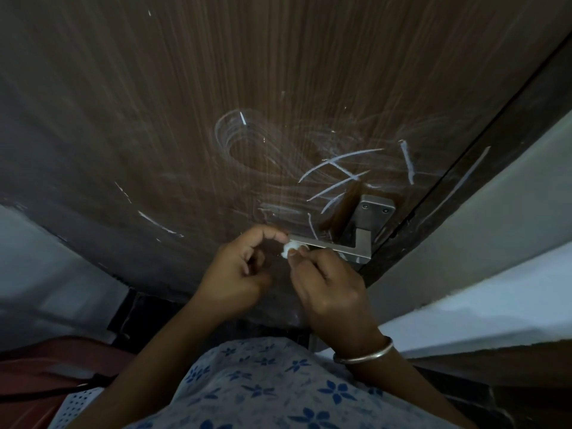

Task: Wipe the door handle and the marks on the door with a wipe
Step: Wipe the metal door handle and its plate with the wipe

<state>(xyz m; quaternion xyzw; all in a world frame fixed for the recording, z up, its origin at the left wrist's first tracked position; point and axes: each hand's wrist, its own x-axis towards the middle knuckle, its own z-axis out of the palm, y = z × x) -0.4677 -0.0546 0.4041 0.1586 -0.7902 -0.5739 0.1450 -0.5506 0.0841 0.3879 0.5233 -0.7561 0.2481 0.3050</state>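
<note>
She stands close against the dark wood-grain door (185,103). Her right hand (331,292) pinches a small balled-up white wipe (290,247) between thumb and fingertips, holding it against the free end of the metal lever handle (334,244). Her left hand (238,274) is just beside it, fingers curled in, with the forefinger tip reaching towards the wad and the end of the handle. I cannot tell from here whether it grips anything. White chalk marks (337,168), some sharp strokes and some smeared swirls, cover the door above and to the left of the handle's backplate (373,216). A metal bangle (365,356) sits on her right wrist.
</note>
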